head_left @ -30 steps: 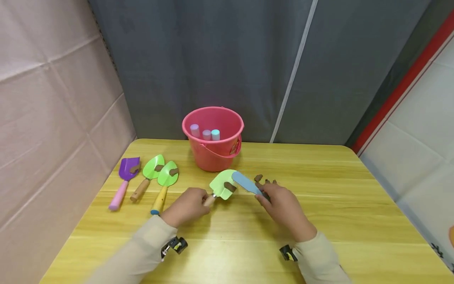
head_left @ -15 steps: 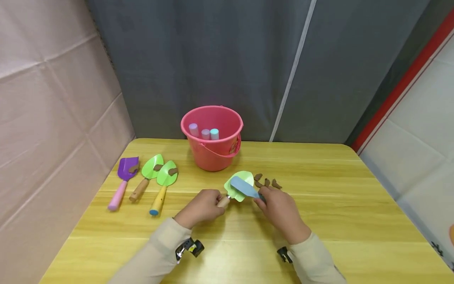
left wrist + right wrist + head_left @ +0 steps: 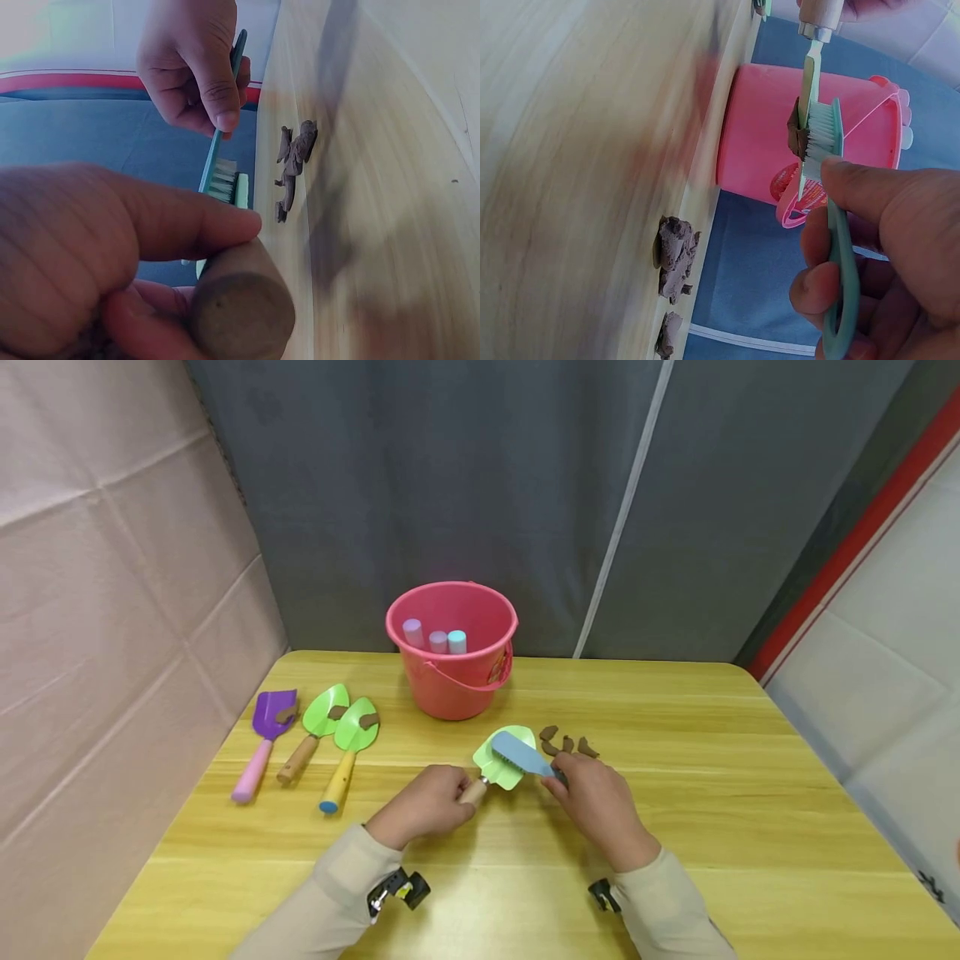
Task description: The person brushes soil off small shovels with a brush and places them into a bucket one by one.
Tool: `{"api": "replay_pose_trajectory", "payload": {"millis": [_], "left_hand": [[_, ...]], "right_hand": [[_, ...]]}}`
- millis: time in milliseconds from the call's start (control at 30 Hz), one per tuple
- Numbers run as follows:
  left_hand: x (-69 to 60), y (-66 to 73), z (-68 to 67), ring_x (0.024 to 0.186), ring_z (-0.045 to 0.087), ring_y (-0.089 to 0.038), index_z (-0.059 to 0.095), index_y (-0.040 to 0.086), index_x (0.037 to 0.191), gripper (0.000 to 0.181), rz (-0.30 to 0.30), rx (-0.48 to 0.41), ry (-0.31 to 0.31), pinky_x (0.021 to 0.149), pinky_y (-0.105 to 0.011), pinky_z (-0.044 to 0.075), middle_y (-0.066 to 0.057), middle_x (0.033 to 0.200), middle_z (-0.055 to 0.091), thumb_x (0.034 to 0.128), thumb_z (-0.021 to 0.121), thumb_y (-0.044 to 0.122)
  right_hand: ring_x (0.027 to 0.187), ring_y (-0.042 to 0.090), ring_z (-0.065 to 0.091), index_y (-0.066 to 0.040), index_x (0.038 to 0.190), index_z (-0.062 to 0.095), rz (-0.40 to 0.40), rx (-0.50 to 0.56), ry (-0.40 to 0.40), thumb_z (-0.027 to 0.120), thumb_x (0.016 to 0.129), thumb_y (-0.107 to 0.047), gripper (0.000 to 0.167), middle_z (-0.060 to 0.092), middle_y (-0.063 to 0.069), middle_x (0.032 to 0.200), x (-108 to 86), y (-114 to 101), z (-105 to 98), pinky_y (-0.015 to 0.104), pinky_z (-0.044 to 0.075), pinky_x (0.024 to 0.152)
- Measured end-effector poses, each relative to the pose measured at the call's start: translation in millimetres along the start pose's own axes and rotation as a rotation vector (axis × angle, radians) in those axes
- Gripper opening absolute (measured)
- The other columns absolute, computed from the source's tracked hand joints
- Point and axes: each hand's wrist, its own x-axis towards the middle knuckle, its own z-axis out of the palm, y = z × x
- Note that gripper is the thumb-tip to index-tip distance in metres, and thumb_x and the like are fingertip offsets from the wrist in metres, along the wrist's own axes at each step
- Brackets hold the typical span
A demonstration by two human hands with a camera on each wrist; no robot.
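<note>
Trowel, pale green with a wooden handle, is held above the worktop. The left hand's grip is curled round its handle; the right hand's grip holds a blue brush, bristles against the blade. A brown lump shows on the blade beside the bristles. More brown pieces lie just right of the blade. Behind stands a pink bucket; at left lie a purple trowel and two green trowels.
</note>
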Motion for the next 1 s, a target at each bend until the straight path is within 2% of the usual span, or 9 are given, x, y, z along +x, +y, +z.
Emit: {"api": "replay_pose_trajectory", "payload": {"millis": [233, 367, 600, 700, 833, 933, 1000], "left_hand": [[-2.2, 1.5, 1.3, 0.063, 0.051, -0.015, 0.061, 0.006, 0.081, 0.008, 0.009, -0.005, -0.008, 0.055, -0.030, 0.044, -0.001, 0.071, 0.055, 0.0833, 0.069, 0.005], [-2.2, 0.0, 1.7, 0.061, 0.050, -0.015, 0.059, 0.007, 0.078, 0.011, 0.029, 0.001, -0.006, 0.054, -0.029, 0.043, -0.001, 0.068, 0.053, 0.0837, 0.068, 0.005], [-1.0, -1.9, 1.8, 0.059, 0.048, -0.014, 0.058, 0.009, 0.073, 0.015, 0.028, 0.017, -0.017, 0.053, -0.028, 0.042, 0.000, 0.065, 0.052, 0.0857, 0.067, 0.008], [-2.3, -2.0, 2.4, 0.060, 0.050, -0.013, 0.061, 0.008, 0.078, 0.010, 0.012, -0.005, -0.047, 0.053, -0.028, 0.043, 0.000, 0.068, 0.054, 0.0848, 0.068, 0.008], [-3.5, -2.2, 2.6, 0.059, 0.051, -0.013, 0.062, 0.007, 0.082, 0.008, -0.025, -0.042, -0.038, 0.052, -0.028, 0.044, 0.000, 0.070, 0.055, 0.0840, 0.069, 0.008], [-3.3, -0.9, 1.8, 0.055, 0.050, -0.013, 0.060, 0.007, 0.081, 0.008, -0.035, -0.067, -0.015, 0.048, -0.027, 0.043, -0.002, 0.067, 0.054, 0.0843, 0.068, 0.008], [-2.9, 0.3, 1.0, 0.054, 0.051, -0.013, 0.062, 0.005, 0.085, 0.007, -0.036, -0.089, -0.021, 0.048, -0.028, 0.044, -0.002, 0.069, 0.055, 0.0845, 0.068, 0.008]], "right_hand": [[0.056, 0.012, 0.044, -0.014, 0.083, 0.063, 0.003, 0.008, 0.007, 0.080, 0.085, -0.022, 0.019, 0.055, -0.004, 0.071, 0.4, 1, 0, 0.031, 0.039, 0.049], [0.056, 0.012, 0.043, -0.013, 0.083, 0.064, -0.003, 0.005, 0.017, 0.080, 0.084, -0.021, 0.018, 0.056, -0.003, 0.071, 0.6, 1, 0, 0.031, 0.038, 0.048], [0.055, 0.013, 0.046, -0.011, 0.085, 0.065, 0.001, 0.001, 0.033, 0.079, 0.086, -0.020, 0.017, 0.059, -0.002, 0.070, 1.1, 5, -2, 0.031, 0.039, 0.046], [0.054, 0.015, 0.044, -0.011, 0.080, 0.059, 0.043, -0.004, 0.071, 0.079, 0.085, -0.017, 0.022, 0.053, -0.001, 0.066, 1.2, 12, -5, 0.032, 0.036, 0.045], [0.054, 0.018, 0.041, -0.012, 0.077, 0.052, 0.077, 0.016, 0.092, 0.078, 0.087, -0.018, 0.028, 0.044, 0.000, 0.064, 2.2, 18, -12, 0.033, 0.032, 0.046], [0.056, 0.018, 0.044, -0.010, 0.081, 0.057, 0.081, 0.029, 0.087, 0.076, 0.088, -0.018, 0.022, 0.048, 0.001, 0.066, 3.8, 21, -14, 0.033, 0.036, 0.048], [0.057, 0.018, 0.046, -0.008, 0.084, 0.060, 0.099, 0.026, 0.090, 0.076, 0.089, -0.018, 0.020, 0.051, 0.001, 0.068, 4.9, 23, -14, 0.034, 0.038, 0.049]]}}
